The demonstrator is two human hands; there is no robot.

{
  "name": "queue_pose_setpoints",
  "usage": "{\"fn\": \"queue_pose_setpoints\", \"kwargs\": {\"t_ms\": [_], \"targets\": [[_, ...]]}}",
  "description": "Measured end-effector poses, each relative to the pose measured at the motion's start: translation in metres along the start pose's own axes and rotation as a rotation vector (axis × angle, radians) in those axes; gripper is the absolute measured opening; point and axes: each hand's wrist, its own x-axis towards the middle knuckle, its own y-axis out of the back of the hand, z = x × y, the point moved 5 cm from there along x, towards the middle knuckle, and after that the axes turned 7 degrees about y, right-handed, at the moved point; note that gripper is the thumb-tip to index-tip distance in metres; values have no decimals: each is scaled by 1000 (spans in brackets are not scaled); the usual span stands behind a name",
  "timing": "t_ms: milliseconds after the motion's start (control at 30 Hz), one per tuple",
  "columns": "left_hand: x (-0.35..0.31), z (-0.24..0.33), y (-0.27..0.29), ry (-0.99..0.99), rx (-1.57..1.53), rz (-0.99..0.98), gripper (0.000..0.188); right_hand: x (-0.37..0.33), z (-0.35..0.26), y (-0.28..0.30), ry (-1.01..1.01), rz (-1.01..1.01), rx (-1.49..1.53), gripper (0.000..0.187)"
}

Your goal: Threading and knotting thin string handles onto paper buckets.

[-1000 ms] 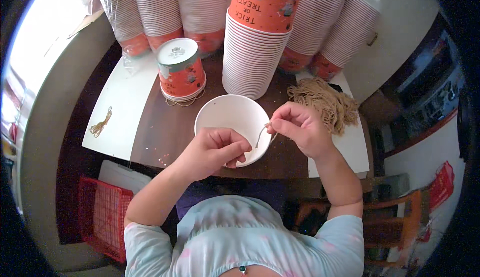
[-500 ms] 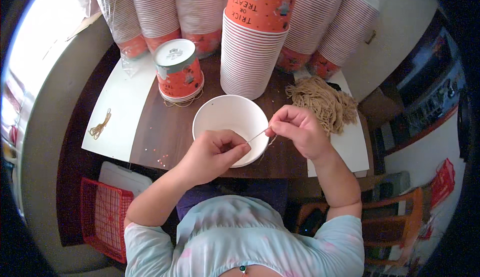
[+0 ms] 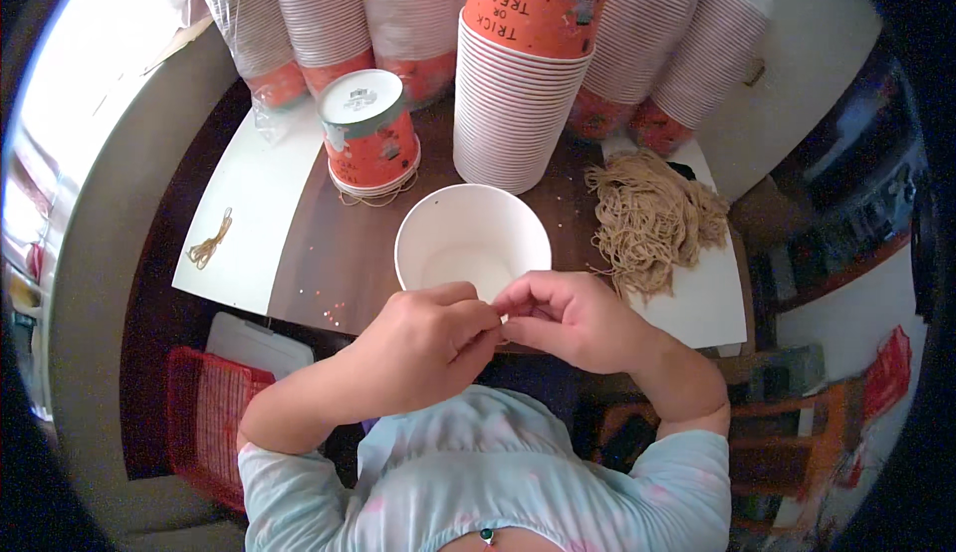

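Observation:
A paper bucket (image 3: pixel 468 216) with a white inside stands open end up at the front of the table. At its near rim my left hand (image 3: pixel 430 343) and my right hand (image 3: pixel 576 318) meet, fingertips pinched together. They hold a thin tan string, mostly hidden by the fingers; only a tiny bit shows below the fingertips. To the right lies a loose heap of tan strings (image 3: pixel 657 216). Behind the bucket rises a tall stack of nested, upside-down paper buckets (image 3: pixel 523 104), the top one orange with printed figures.
One upside-down orange bucket (image 3: pixel 370 149) with strings round its rim stands at left. A small string bundle (image 3: pixel 211 241) lies on the white board (image 3: pixel 254 194). Several plastic-wrapped bucket stacks (image 3: pixel 324 24) line the back. A red basket (image 3: pixel 204 423) sits lower left.
Both hands have come together and nearer to me at the bucket's near rim. The string stretched between them before is now mostly hidden. The view has shifted slightly.

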Motion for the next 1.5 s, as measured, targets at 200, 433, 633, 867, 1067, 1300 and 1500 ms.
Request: {"fn": "queue_pose_setpoints", "kwargs": {"t_ms": [200,433,633,867,1067,1300,1500], "targets": [[-11,-3,-8,-26,-126,77,6,-12,-24,-3,382,127,-528,17],[-9,-16,-10,-23,-181,73,8,-25,-33,-19,899,197,-1047,14],[4,-36,4,76,-80,188,23,-2,-28,-7,937,119,-1218,19],[51,-133,24,357,161,287,41,83,12,51,137,266,-471,12],[17,-119,-18,499,-267,269,29,97,37,37,130,234,-590,14],[9,-126,-21,583,-715,241,22,90,47,33,130,233,-541,13],[9,-132,-22,590,-582,262,21,89,46,27,119,210,-520,11]]}}
